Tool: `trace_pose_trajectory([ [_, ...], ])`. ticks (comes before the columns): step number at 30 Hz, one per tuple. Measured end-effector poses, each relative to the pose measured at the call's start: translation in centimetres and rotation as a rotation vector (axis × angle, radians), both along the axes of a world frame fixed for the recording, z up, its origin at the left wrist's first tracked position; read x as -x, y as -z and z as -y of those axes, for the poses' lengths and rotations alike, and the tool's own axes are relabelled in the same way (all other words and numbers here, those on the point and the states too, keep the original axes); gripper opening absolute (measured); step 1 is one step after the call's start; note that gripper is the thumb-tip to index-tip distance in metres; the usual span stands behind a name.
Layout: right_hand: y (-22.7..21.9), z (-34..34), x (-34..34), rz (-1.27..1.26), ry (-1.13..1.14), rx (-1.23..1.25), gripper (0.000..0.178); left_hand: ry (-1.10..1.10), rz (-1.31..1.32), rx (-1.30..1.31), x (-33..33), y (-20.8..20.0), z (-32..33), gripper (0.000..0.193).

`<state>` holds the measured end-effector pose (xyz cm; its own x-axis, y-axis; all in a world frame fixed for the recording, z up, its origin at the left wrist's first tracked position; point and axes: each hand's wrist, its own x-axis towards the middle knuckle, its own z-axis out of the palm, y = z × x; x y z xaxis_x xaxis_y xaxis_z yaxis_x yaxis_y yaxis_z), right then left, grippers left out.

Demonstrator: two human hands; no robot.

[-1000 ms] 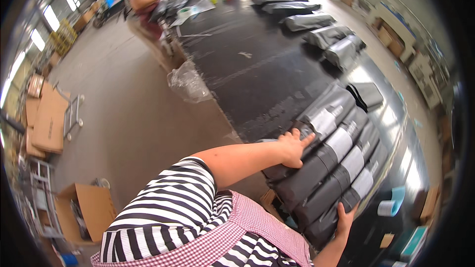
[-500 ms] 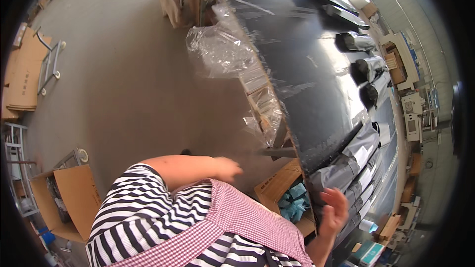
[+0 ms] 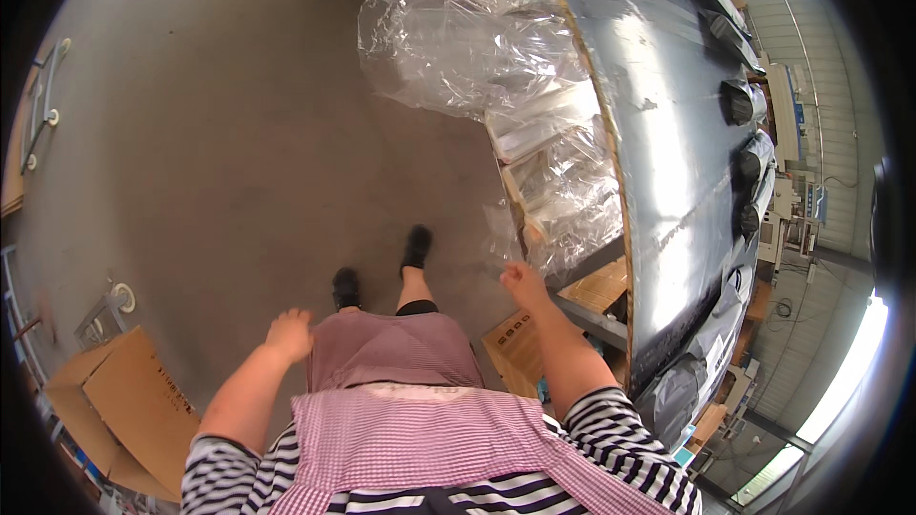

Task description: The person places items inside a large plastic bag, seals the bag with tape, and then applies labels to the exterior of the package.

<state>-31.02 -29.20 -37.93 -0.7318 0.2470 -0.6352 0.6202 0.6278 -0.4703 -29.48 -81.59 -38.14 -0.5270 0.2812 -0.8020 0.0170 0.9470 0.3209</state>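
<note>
My left hand [image 3: 288, 335] hangs at the left side of the checked apron [image 3: 410, 424], its fingers loosely curled with nothing visible in them. On the other side, my right hand [image 3: 522, 283] is raised in a loose curl, also without anything visible in it. It is nearest to the clear plastic bags [image 3: 563, 195] heaped along the shelf under the table edge, apparently apart from them. Below it stands an open cardboard box [image 3: 513, 355], whose contents are mostly hidden by my right forearm.
A long dark table [image 3: 658, 191] runs along the right, with grey plastic-wrapped packages [image 3: 692, 367] on it. More clear plastic [image 3: 429, 52] hangs out over the floor. At the lower left stands a cardboard box [image 3: 134, 410] beside a wheeled trolley [image 3: 113, 310]. Another trolley [image 3: 40, 114] is farther back.
My body has turned toward the floor beside the table. My right hand has left the grey packages at the table and come forward; my left arm has swung out to the left.
</note>
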Motion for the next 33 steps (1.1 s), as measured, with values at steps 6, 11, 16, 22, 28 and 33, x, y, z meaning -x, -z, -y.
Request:
trace_pose_trajectory([
  [6, 11.4, -5.3, 12.8, -0.123, -0.004, -0.360, 0.034, -0.334, 0.181, -0.166, -1.8, 3.4, -4.8, 0.041],
  [11, 16.5, -6.8, 22.0, -0.054, -0.072, -0.694, 0.063, -0.391, 0.085, -0.278, -4.5, 7.1, -8.5, 0.039],
  [16, 14.8, -8.9, 25.7, 0.125, -0.210, -1.197, 0.084, -0.463, 0.173, -0.299, -4.5, 8.3, -10.5, 0.040],
  [22, 15.1, -15.5, 25.7, 0.328, 0.119, -0.910, 0.084, -0.492, 0.200, -0.256, -3.9, 8.5, -12.3, 0.039],
  [28, 16.7, -16.9, 25.3, 0.414, 0.060, -0.900, 0.047, -0.482, 0.225, -0.272, -4.3, 9.2, -12.5, 0.037],
  [33, 16.8, -21.3, 20.5, -0.362, 0.692, -0.926, 0.047, -0.497, 0.198, -0.237, -3.4, 8.4, -12.2, 0.036],
])
